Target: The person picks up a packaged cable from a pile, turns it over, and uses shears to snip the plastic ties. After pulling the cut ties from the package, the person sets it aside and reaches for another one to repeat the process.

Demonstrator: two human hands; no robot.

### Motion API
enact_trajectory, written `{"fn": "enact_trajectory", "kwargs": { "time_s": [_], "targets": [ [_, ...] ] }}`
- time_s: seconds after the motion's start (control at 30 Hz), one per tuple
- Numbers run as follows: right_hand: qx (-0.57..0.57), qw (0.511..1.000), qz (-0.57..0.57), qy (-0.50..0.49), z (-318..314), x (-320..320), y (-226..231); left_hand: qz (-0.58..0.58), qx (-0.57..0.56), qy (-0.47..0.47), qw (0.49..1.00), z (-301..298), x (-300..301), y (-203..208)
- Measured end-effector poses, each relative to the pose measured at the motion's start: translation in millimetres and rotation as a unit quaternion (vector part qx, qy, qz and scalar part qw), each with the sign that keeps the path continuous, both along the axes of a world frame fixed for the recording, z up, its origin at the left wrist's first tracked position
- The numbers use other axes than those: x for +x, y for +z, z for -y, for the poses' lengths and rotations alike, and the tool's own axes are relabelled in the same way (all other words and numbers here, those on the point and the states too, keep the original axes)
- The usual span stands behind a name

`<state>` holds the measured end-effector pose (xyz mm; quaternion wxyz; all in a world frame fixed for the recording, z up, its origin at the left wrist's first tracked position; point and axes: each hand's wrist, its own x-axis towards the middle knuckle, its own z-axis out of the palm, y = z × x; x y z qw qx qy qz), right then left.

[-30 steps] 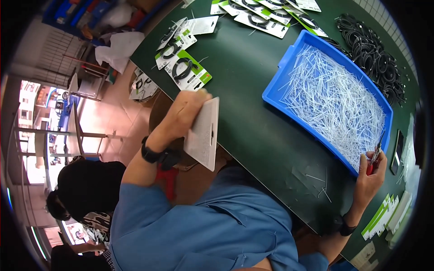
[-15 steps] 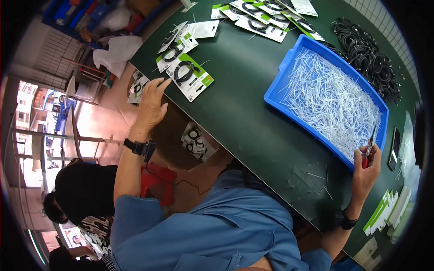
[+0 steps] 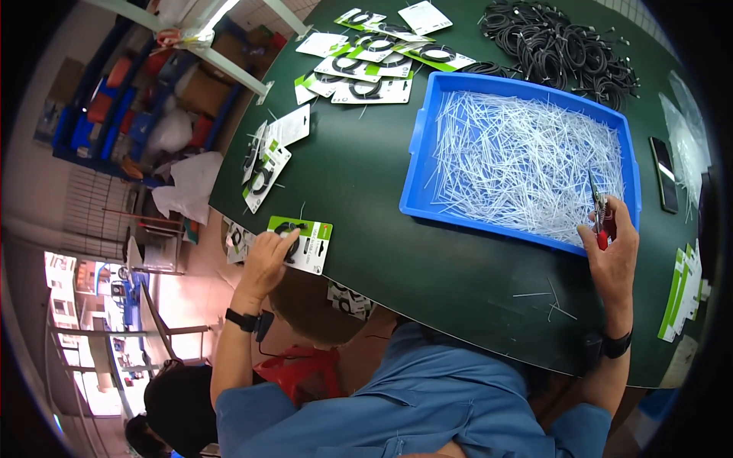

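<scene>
My left hand (image 3: 267,263) rests on a green and white card (image 3: 303,243) with a black cable coil on it, at the near left edge of the dark green table (image 3: 366,191). My right hand (image 3: 615,256) is closed on red-handled pliers (image 3: 600,217), whose tips reach over the near right rim of the blue tray (image 3: 416,153). The tray is full of thin white plastic ties (image 3: 527,160).
More packaged cable cards (image 3: 366,69) lie at the far left, and others (image 3: 263,164) on the left edge. A heap of black cables (image 3: 557,42) sits behind the tray. A dark phone (image 3: 664,183) and green cards (image 3: 683,294) lie to the right. Another person's dark head (image 3: 179,401) shows low left.
My left hand, which held a white card below the table edge, has come up and set a green card on the table edge. My right hand stays at the tray with the pliers.
</scene>
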<state>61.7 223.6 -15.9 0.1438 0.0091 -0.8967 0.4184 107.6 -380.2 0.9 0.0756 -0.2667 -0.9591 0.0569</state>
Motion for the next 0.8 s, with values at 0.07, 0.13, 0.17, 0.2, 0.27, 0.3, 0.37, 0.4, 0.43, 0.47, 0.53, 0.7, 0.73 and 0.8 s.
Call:
{"fn": "enact_trajectory", "kwargs": {
  "time_s": [0.07, 0.13, 0.17, 0.2, 0.27, 0.3, 0.37, 0.4, 0.43, 0.47, 0.53, 0.7, 0.73, 0.8],
  "targets": [
    [0.010, 1.000, -0.012, 0.012, 1.0, -0.7, 1.3, 0.004, 0.015, 0.013, 1.000, -15.9, 6.2, 12.0],
    [0.017, 1.000, -0.021, 0.009, -0.9, 3.6, 1.9, 0.027, 0.065, 0.028, 0.997, -34.8, 4.3, 28.2],
    [-0.002, 0.999, -0.037, 0.013, -0.6, 4.8, -0.6, 0.038, 0.089, 0.038, 0.995, -44.3, 3.8, 35.1],
    [-0.021, 0.998, -0.055, 0.019, -0.1, 4.2, -2.3, 0.034, 0.087, 0.036, 0.995, -54.1, 2.0, 40.8],
    [-0.039, 0.996, -0.076, 0.019, -2.0, 5.5, -1.0, 0.026, 0.209, 0.060, 0.976, -76.2, -9.5, 48.7],
    [-0.067, 0.996, -0.047, 0.023, -1.9, 6.6, -0.2, 0.023, 0.269, 0.070, 0.960, -87.4, -16.8, 51.2],
    [-0.121, 0.992, 0.012, 0.027, -4.5, 10.3, 5.1, 0.065, 0.369, 0.070, 0.924, -114.5, -34.7, 55.3],
    [-0.122, 0.992, 0.010, 0.023, -4.3, 11.3, 6.2, 0.105, 0.462, 0.078, 0.877, -130.6, -42.0, 57.2],
    [-0.093, 0.995, -0.015, 0.035, -1.7, 12.5, 11.3, 0.149, 0.552, 0.082, 0.816, -147.6, -52.4, 56.6],
    [-0.064, 0.996, -0.039, 0.046, 1.6, 13.4, 16.8, 0.156, 0.555, 0.074, 0.813, -168.8, -64.7, 54.6],
    [-0.028, 0.997, -0.059, 0.047, 6.9, 14.5, 25.2, 0.242, 0.739, 0.058, 0.627, -213.8, -89.2, 49.6],
    [0.006, 0.998, -0.024, 0.055, 12.5, 20.0, 44.4, 0.328, 0.800, 0.013, 0.502, -302.7, -133.9, 42.3],
    [-0.001, 0.998, -0.004, 0.055, 12.1, 20.7, 45.6, 0.333, 0.803, -0.001, 0.494, -315.4, -140.7, 40.1],
    [0.013, 0.999, -0.020, 0.037, 10.3, 19.8, 39.9, 0.346, 0.808, -0.029, 0.477, -338.6, -149.9, 35.9]
  ]
}}
